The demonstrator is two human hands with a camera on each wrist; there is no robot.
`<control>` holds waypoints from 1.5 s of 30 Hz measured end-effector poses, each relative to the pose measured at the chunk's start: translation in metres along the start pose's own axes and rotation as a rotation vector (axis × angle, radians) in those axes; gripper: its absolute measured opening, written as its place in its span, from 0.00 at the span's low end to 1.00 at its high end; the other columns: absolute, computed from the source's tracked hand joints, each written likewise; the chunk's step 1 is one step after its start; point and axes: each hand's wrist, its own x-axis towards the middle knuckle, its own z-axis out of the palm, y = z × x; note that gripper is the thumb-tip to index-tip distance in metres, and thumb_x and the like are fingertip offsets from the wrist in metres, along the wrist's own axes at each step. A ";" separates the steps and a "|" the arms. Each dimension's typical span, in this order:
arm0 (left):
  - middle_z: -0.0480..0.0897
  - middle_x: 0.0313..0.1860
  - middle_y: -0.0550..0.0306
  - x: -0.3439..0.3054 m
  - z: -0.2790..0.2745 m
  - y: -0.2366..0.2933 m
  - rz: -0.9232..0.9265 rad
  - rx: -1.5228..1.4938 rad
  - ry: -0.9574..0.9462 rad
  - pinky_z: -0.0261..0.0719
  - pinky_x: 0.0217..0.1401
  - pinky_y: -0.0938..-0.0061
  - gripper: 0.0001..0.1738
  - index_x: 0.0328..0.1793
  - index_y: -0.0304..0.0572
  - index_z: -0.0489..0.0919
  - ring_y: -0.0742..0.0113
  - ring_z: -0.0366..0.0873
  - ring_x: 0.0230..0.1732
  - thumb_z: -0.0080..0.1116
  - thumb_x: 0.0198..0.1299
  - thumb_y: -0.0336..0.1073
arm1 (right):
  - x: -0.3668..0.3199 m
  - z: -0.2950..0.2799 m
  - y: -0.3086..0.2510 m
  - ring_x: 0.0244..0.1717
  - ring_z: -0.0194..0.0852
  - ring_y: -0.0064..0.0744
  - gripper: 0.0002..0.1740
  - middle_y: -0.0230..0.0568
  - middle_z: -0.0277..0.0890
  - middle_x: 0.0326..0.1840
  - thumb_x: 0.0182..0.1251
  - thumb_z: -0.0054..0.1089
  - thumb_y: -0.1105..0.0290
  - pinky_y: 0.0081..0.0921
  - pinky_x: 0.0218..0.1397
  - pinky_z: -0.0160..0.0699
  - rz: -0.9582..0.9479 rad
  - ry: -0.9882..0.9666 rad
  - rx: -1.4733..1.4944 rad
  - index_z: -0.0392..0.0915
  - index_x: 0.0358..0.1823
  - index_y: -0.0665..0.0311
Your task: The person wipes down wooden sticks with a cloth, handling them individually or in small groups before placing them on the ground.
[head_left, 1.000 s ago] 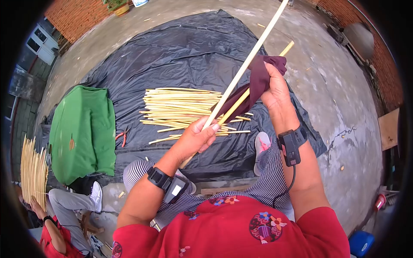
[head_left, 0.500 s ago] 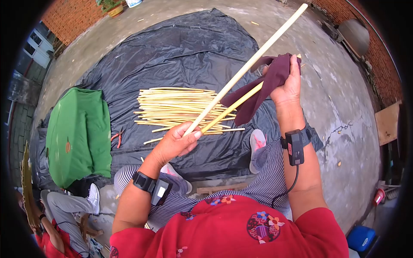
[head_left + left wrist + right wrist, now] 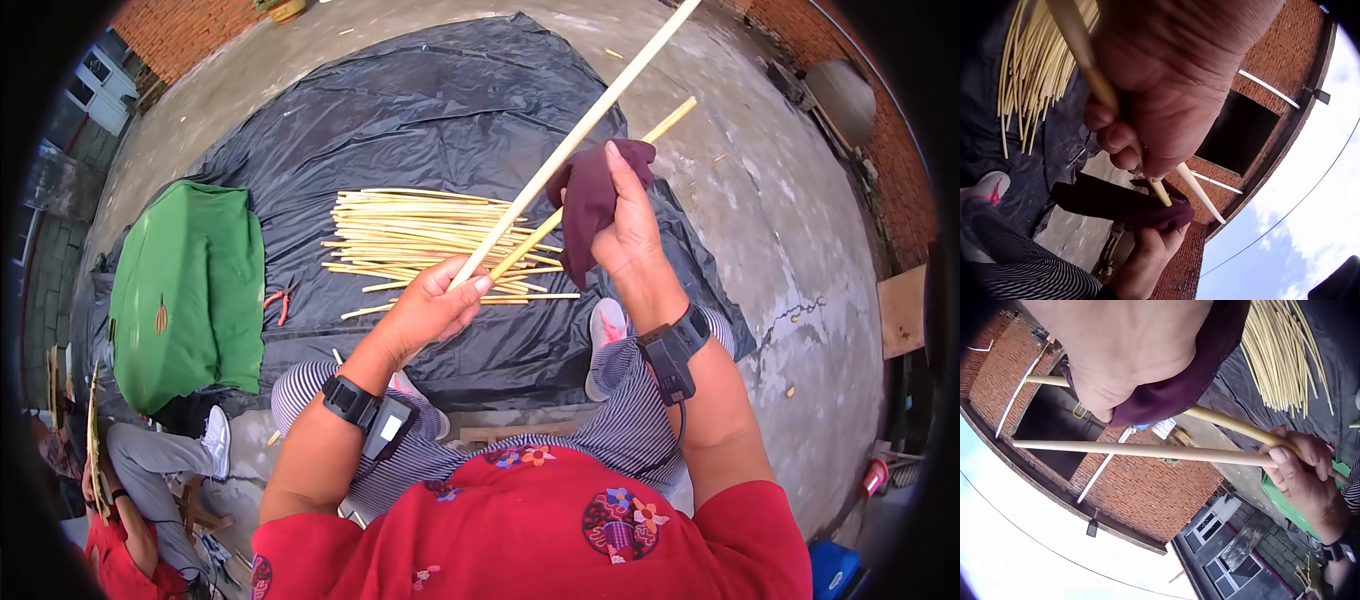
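The left hand [image 3: 432, 303] pinches a pale stick [image 3: 605, 110] and a yellow stick [image 3: 669, 119]. At its two o'clock, the right hand [image 3: 633, 235] grips a maroon cloth [image 3: 588, 205] around the yellow one. Farther, at twelve o'clock, a stick pile [image 3: 400, 225] lies on black sheeting [image 3: 440, 130].

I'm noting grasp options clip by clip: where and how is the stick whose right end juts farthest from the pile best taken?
Probably pinch that stick near its right end, coming from above and the person's right. That end lies bare on the black sheet, while other sticks crowd farther left; it is thin and straight, which suits fingertips.
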 end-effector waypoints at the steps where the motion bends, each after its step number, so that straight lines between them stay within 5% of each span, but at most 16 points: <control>1: 0.68 0.17 0.68 0.001 0.002 0.002 -0.006 -0.041 0.017 0.52 0.12 0.84 0.09 0.43 0.43 0.73 0.82 0.58 0.12 0.52 0.68 0.40 | -0.004 0.002 0.010 0.39 0.78 0.26 0.11 0.32 0.79 0.38 0.65 0.62 0.61 0.29 0.45 0.79 0.061 -0.057 -0.055 0.76 0.40 0.60; 10: 0.69 0.18 0.66 0.019 0.003 -0.002 0.125 -0.151 0.015 0.54 0.12 0.86 0.11 0.51 0.44 0.71 0.82 0.57 0.11 0.48 0.70 0.41 | -0.036 0.009 0.055 0.43 0.74 0.24 0.20 0.32 0.77 0.42 0.64 0.62 0.56 0.24 0.46 0.73 0.354 -0.335 -0.556 0.74 0.51 0.61; 15: 0.69 0.19 0.67 0.027 0.001 -0.003 0.126 -0.055 0.160 0.59 0.15 0.83 0.09 0.47 0.43 0.73 0.81 0.62 0.13 0.51 0.69 0.40 | -0.023 0.009 0.050 0.39 0.74 0.22 0.19 0.32 0.78 0.39 0.65 0.61 0.56 0.21 0.40 0.73 0.162 -0.264 -0.705 0.76 0.48 0.62; 19: 0.68 0.19 0.68 0.042 -0.003 -0.018 0.337 0.241 0.385 0.58 0.18 0.83 0.10 0.45 0.41 0.72 0.84 0.61 0.18 0.51 0.69 0.40 | -0.012 0.008 0.042 0.40 0.72 0.20 0.21 0.32 0.76 0.41 0.65 0.61 0.54 0.21 0.44 0.72 -0.027 -0.231 -0.849 0.75 0.48 0.64; 22: 0.74 0.20 0.58 0.042 -0.004 -0.021 0.419 0.615 0.501 0.67 0.23 0.75 0.08 0.46 0.43 0.72 0.68 0.73 0.20 0.52 0.68 0.38 | -0.016 0.010 0.050 0.40 0.72 0.20 0.22 0.33 0.77 0.41 0.64 0.62 0.55 0.20 0.44 0.72 -0.113 -0.264 -0.866 0.75 0.48 0.66; 25: 0.79 0.28 0.40 0.041 0.004 -0.019 0.377 0.827 0.563 0.73 0.32 0.52 0.10 0.47 0.46 0.70 0.37 0.79 0.32 0.54 0.63 0.39 | -0.021 0.014 0.061 0.41 0.72 0.20 0.23 0.33 0.76 0.42 0.63 0.63 0.55 0.21 0.43 0.72 -0.128 -0.285 -0.803 0.74 0.50 0.66; 31: 0.80 0.32 0.41 0.039 0.006 -0.014 0.459 1.092 0.616 0.74 0.32 0.51 0.11 0.49 0.47 0.68 0.36 0.77 0.32 0.54 0.61 0.33 | -0.029 0.021 0.060 0.46 0.74 0.23 0.18 0.33 0.78 0.45 0.62 0.65 0.66 0.23 0.50 0.73 0.191 -0.242 -0.410 0.74 0.50 0.62; 34: 0.80 0.34 0.42 0.035 0.007 -0.013 0.426 1.156 0.585 0.75 0.32 0.51 0.11 0.49 0.47 0.68 0.37 0.78 0.32 0.54 0.61 0.34 | -0.018 0.015 0.057 0.44 0.74 0.22 0.18 0.33 0.78 0.42 0.60 0.67 0.64 0.22 0.49 0.73 0.259 -0.277 -0.488 0.75 0.48 0.63; 37: 0.80 0.32 0.44 0.034 0.002 -0.009 0.459 1.180 0.569 0.75 0.30 0.49 0.10 0.43 0.45 0.66 0.39 0.78 0.28 0.52 0.63 0.39 | -0.021 0.020 0.050 0.37 0.73 0.22 0.17 0.30 0.76 0.35 0.58 0.70 0.61 0.23 0.41 0.75 0.115 -0.317 -0.703 0.76 0.42 0.63; 40: 0.80 0.32 0.45 0.031 0.003 -0.007 0.469 1.103 0.554 0.75 0.30 0.49 0.12 0.42 0.44 0.65 0.40 0.79 0.28 0.52 0.64 0.41 | -0.011 0.018 0.041 0.39 0.75 0.26 0.26 0.35 0.77 0.37 0.54 0.72 0.52 0.25 0.43 0.76 -0.259 -0.157 -1.286 0.75 0.43 0.65; 41: 0.80 0.32 0.45 0.030 0.003 -0.007 0.466 1.127 0.547 0.75 0.30 0.49 0.12 0.42 0.44 0.65 0.40 0.79 0.28 0.52 0.64 0.42 | -0.011 0.018 0.040 0.38 0.72 0.19 0.29 0.33 0.75 0.39 0.55 0.71 0.52 0.20 0.40 0.74 -0.301 -0.149 -1.121 0.72 0.47 0.67; 45: 0.80 0.30 0.45 0.028 0.004 -0.009 0.472 1.202 0.535 0.74 0.29 0.51 0.11 0.42 0.44 0.67 0.40 0.79 0.29 0.53 0.64 0.40 | -0.005 0.022 0.034 0.34 0.72 0.20 0.24 0.33 0.74 0.36 0.59 0.68 0.55 0.20 0.38 0.73 -0.158 -0.118 -0.495 0.70 0.45 0.64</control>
